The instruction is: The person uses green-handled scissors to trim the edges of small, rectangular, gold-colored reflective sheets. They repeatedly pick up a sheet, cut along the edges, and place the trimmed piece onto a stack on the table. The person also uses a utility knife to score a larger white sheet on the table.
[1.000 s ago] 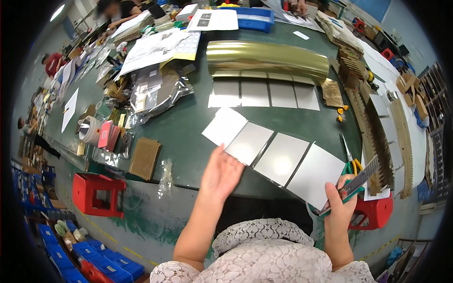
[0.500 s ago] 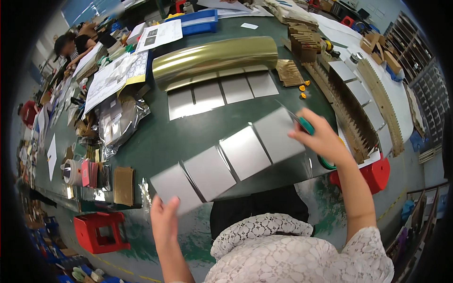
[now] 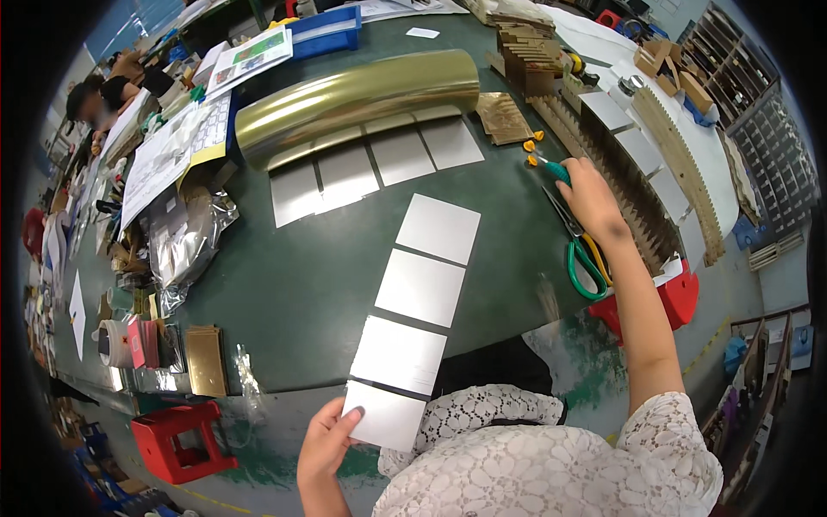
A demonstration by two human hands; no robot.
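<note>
My left hand (image 3: 332, 435) pinches the lower end of a strip of silver-grey rectangular panels (image 3: 420, 286), with dark gaps between them. The strip slants up and away over the green table. My right hand (image 3: 590, 198) is closed round a slim tool (image 3: 558, 172) with a green handle and a thin metal tip, kind unclear. That tip reaches close to several small orange pieces (image 3: 530, 146). Just below this hand lie green-handled scissors (image 3: 587, 271), with a yellow handle (image 3: 596, 258) beside them. Beyond the strip, a gold shiny roll (image 3: 362, 103) has similar silver panels (image 3: 379, 164) along its near edge.
Toothed brown strips (image 3: 607, 164) and silver panels line the right side. A brown stack (image 3: 505, 118) lies by the roll. Papers (image 3: 168, 168), a plastic bag (image 3: 185, 246) and a blue tray (image 3: 326, 34) occupy the left and back. Red stools (image 3: 181, 444) stand below the table edge.
The strip has swung from a sideways slant to nearly upright, its far end free of my right hand. My right hand has moved away with the green-handled tool, toward the orange pieces.
</note>
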